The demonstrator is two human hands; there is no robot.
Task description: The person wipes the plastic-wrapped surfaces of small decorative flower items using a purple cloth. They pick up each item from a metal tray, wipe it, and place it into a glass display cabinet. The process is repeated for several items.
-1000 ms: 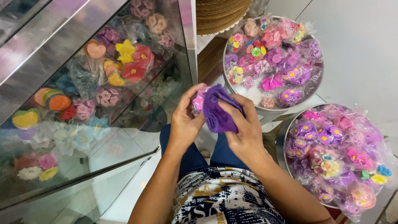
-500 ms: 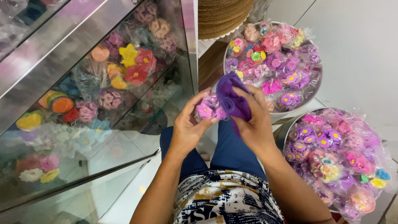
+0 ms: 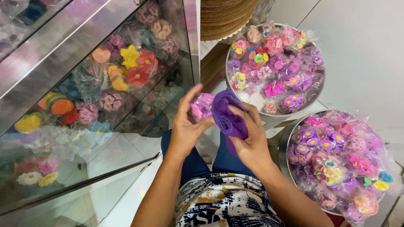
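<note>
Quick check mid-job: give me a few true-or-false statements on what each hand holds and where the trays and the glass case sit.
1. The right hand holds a purple cloth. True.
2. The left hand is empty. False: it grips a clear packet of pink flowers.
3. Two round metal trays of wrapped flowers sit to the person's right. True.
4. The glass case on the left holds only purple pieces. False: yellow, red and orange ones show too.

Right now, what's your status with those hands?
Left hand holds wrapped pink flower packet. Right hand presses purple cloth against it. Nothing between them.
</note>
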